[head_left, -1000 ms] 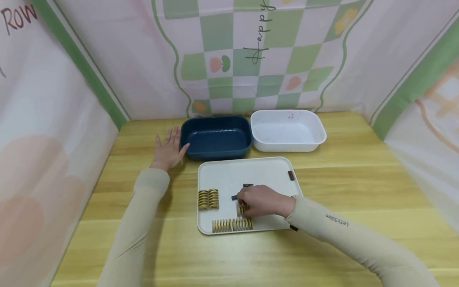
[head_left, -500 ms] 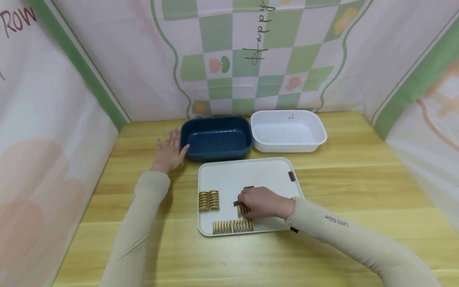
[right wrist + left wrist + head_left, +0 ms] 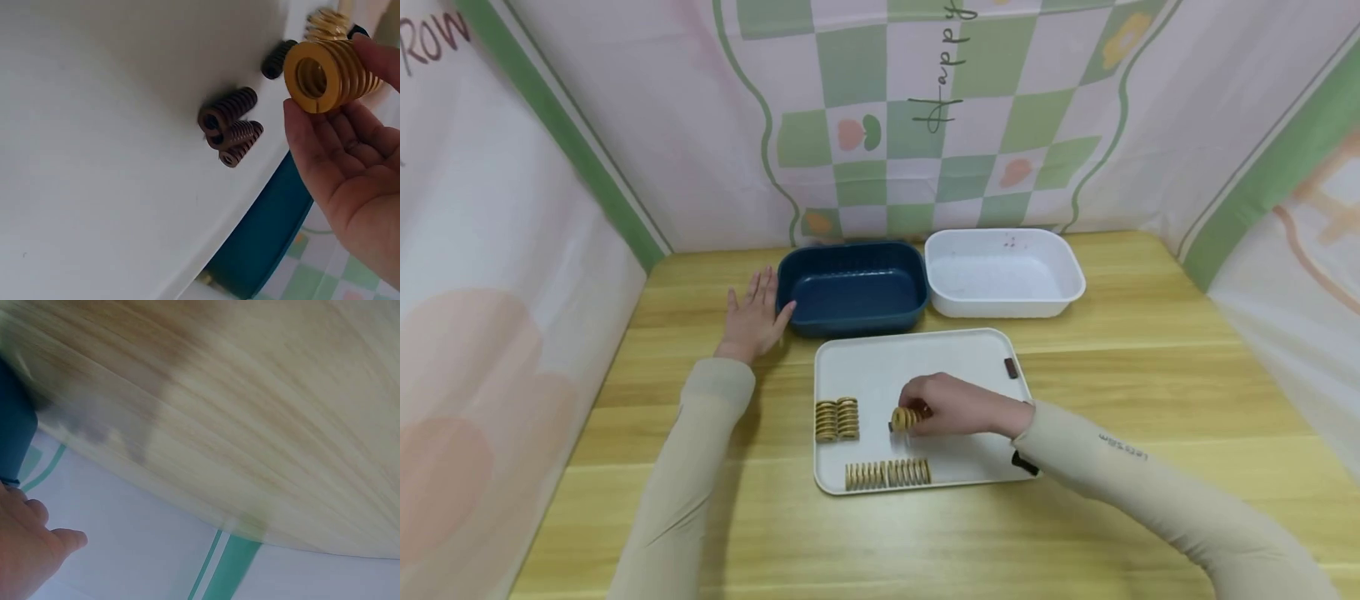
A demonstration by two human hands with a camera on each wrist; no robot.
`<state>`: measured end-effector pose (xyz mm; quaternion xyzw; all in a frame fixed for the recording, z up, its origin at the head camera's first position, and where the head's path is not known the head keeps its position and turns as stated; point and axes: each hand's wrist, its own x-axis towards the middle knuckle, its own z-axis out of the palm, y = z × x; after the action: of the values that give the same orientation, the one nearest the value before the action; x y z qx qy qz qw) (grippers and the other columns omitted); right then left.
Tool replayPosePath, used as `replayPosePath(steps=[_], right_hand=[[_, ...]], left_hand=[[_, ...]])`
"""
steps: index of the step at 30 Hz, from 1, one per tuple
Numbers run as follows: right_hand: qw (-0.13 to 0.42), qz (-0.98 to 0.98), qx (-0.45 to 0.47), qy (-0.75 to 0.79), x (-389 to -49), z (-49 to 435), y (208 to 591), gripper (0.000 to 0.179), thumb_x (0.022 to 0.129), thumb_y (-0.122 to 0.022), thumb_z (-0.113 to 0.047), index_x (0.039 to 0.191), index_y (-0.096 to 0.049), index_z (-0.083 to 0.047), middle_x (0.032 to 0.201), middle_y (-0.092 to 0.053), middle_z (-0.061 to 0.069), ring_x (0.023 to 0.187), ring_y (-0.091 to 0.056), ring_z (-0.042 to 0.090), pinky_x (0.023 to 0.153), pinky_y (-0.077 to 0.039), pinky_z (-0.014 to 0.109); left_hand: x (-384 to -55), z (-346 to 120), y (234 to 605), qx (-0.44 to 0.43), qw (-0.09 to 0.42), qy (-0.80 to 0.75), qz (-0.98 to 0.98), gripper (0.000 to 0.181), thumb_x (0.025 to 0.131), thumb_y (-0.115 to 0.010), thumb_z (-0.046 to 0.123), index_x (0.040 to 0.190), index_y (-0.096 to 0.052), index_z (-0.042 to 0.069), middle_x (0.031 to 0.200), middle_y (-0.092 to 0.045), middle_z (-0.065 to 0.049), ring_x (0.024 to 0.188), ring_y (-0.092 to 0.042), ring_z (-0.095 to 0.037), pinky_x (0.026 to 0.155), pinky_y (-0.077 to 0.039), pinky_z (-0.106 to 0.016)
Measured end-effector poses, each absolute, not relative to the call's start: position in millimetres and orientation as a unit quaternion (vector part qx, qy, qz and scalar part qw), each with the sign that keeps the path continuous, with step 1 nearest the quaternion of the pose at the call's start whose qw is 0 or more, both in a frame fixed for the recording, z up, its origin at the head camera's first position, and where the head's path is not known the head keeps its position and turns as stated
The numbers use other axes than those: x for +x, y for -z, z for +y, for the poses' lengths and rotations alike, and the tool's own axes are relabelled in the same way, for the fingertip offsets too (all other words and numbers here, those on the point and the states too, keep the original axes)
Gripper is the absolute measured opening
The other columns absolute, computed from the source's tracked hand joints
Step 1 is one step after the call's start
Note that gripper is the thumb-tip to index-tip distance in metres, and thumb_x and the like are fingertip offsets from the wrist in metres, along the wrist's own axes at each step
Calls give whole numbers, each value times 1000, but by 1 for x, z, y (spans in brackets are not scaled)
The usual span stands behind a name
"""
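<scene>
Over the middle of a white tray, my right hand pinches a thick gold coil spring between thumb and fingers. The right wrist view shows its round end facing the camera. Several dark brown springs lie close together on the tray below it, and a black spring is near the held one. My left hand lies with fingers spread on the table, its thumb at the rim of a dark blue basin.
A pair of gold springs lies at the tray's left side, another pair along its front edge. A brown spring and a black spring lie at the right. Beside the blue basin stands a white basin.
My right hand has picked up the gold spring from the tray's middle and shifted slightly back and to the right with it. My left hand has stayed in place.
</scene>
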<state>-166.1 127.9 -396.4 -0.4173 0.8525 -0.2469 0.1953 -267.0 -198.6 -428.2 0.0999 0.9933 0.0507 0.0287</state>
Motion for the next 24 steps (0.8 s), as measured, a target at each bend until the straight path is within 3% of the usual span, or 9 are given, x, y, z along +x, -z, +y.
replayPosePath(steps=[5, 10, 18, 24], right_hand=[[239, 812, -357, 395, -180, 136, 390, 22, 83, -73, -11, 102, -66, -3, 91, -66, -1, 83, -62, 14, 71, -53, 27], [274, 765, -289, 506, -192, 145, 382, 28, 86, -70, -8, 110, -62, 4, 99, -67, 8, 91, -64, 22, 76, -54, 33], [251, 711, -262, 602, -213, 160, 367, 28, 89, -61, 0, 114, -54, 10, 104, -64, 11, 94, -62, 18, 83, -52, 31], [219, 687, -245, 648, -228, 168, 359, 26, 89, -58, 4, 114, -55, 3, 104, -66, 7, 96, -64, 19, 87, -51, 32]], left_hand=[[-267, -199, 430, 101, 25, -54, 993, 71, 102, -16, 50, 152, -1, 1, 159, 3, -12, 145, -3, -31, 111, -2, -61], [-267, -200, 430, 103, 24, -55, 993, 71, 102, -16, 50, 152, 1, 2, 159, 3, -12, 145, -3, -30, 111, -3, -61], [-268, -199, 425, 102, 22, -60, 993, 71, 102, -18, 49, 152, 0, 2, 159, 4, -12, 145, -2, -30, 111, -4, -61], [-266, -200, 429, 107, 16, -60, 992, 71, 103, -20, 49, 152, -2, 1, 159, 1, -14, 145, -4, -31, 110, -5, -62]])
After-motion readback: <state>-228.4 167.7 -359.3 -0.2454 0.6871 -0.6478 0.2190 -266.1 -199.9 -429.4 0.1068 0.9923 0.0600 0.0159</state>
